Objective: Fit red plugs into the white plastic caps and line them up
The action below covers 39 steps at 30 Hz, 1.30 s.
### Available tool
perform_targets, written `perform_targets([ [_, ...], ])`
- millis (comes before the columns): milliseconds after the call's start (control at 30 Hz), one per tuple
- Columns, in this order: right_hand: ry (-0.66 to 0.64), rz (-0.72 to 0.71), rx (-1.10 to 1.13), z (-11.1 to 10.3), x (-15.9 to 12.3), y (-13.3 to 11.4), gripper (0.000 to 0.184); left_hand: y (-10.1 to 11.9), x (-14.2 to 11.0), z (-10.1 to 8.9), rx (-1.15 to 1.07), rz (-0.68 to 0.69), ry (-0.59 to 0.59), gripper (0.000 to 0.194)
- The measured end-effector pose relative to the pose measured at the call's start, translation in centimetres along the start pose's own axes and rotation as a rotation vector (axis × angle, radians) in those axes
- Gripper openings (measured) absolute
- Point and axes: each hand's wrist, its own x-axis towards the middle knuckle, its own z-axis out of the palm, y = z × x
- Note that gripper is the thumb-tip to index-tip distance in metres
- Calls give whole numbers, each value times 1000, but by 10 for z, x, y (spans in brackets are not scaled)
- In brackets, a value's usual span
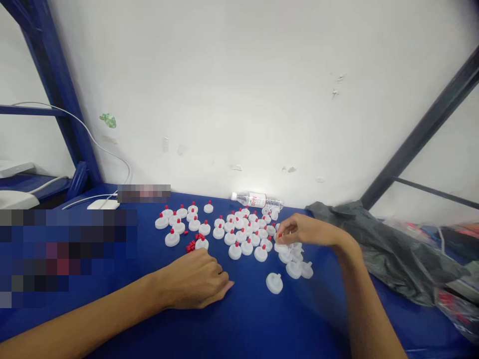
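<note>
My right hand [299,230] pinches the small red tip of a round white plastic cap [281,247] at the right end of a large group. Just below that hand lie several translucent white caps with bare nozzles, among them a cap [293,269], and another bare cap [274,283] sits apart nearer to me. My left hand [196,280] rests palm down with curled fingers; whatever is in them is hidden. Beside its knuckles are a pile of small red tips [191,245] and a red-tipped cap [201,243]. Several more red-tipped caps [235,251] stand between the hands.
A clear plastic bottle [257,200] lies against the wall behind the caps. Dark plastic sheeting [396,259] covers the right side of the blue table [239,329]. At the back left, a white box [104,204] has cables attached. Blue metal posts [69,85] frame the space.
</note>
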Motion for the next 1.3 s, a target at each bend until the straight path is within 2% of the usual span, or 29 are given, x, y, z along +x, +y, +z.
perform_targets([
  [200,77,58,-190,2,15,9,19,-12,-2,0,-181,-119,88,30],
  [367,118,61,-214,8,25,13,18,-19,-3,3,-326,-103,186,27],
  [533,118,60,-204,9,24,12,21,-24,-2,2,-178,-141,322,28],
  [633,141,40,-168,9,22,10,21,-35,-3,-1,-100,-241,425,31],
  [700,115,43,-152,9,21,9,19,-45,-5,-3,-79,-338,446,33],
  [767,79,55,-155,9,21,8,18,-53,-6,-5,-62,-433,416,31],
  [867,92,62,-187,9,21,7,25,-59,-8,-6,-56,-504,276,27],
  [967,206,38,-234,7,19,6,32,-58,-8,-7,-36,-503,117,29],
  [1033,288,17,-244,7,19,5,32,-54,-8,-6,-33,-488,62,32],
  [1167,337,-23,-257,9,21,0,32,-44,-4,0,-141,-475,81,31],
  [1300,307,16,-203,6,17,-2,37,-38,-2,10,-277,-488,190,29],
])
